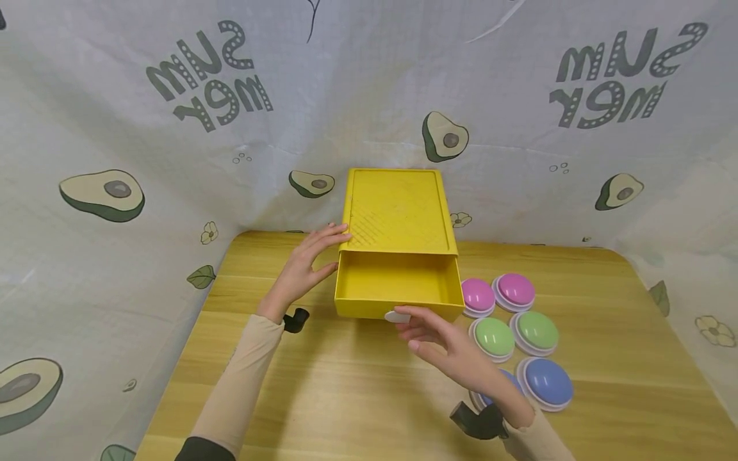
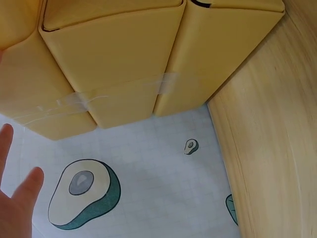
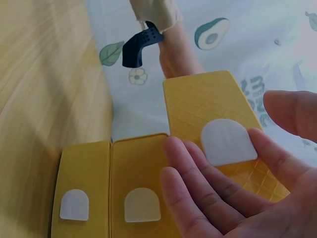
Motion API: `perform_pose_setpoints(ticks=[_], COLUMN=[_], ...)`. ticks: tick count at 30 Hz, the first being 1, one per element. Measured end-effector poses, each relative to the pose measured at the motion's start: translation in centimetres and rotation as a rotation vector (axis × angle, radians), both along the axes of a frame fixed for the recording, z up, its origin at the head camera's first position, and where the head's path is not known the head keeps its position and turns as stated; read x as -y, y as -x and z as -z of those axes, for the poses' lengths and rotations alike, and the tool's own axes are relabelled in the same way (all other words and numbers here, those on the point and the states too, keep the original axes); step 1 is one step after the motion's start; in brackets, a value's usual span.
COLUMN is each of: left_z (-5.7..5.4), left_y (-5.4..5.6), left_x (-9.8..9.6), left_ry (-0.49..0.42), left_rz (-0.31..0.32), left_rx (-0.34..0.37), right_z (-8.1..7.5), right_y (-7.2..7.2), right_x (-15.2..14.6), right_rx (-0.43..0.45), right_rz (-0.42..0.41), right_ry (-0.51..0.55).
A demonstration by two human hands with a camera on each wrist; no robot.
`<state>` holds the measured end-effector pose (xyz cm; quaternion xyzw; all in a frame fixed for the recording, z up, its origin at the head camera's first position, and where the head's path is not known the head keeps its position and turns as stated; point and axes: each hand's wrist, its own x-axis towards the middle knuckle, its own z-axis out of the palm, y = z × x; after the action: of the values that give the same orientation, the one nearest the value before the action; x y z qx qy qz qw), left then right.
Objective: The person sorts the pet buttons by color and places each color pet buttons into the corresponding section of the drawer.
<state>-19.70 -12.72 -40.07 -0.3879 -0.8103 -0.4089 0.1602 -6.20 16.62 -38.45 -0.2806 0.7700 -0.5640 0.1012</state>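
In the head view, the yellow drawer unit point(image 1: 398, 211) stood on the wooden table point(image 1: 340, 397) with its top drawer point(image 1: 360, 309) pulled out, the left hand point(image 1: 298, 272) resting loosely extended fingers on the unit's upper left edge while the right hand point(image 1: 450, 349) touched the drawer's white handle point(image 1: 397, 317), near pink, green and blue buttons point(image 1: 538, 331). The left wrist view showed that hand's thumb spread, gripping nothing, and clear tape point(image 2: 167, 83) across the unit's side. From the right wrist, relaxed, mostly straight fingers met the handle, thumb apart, beside two closed drawers point(image 3: 81, 168).
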Motion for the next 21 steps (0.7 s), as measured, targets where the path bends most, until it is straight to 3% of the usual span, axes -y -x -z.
perform_pose_setpoints(ticks=[21], left_z=[0.7], left_y=[-0.2], left_x=[-0.6], left_ry=[-0.138], left_rz=[0.038], left_rx=[0.071], right_z=[-0.5], right_y=[-2.9], right_x=[0.4], right_rx=[0.021], right_rz=[-0.024], right_ry=[-0.002])
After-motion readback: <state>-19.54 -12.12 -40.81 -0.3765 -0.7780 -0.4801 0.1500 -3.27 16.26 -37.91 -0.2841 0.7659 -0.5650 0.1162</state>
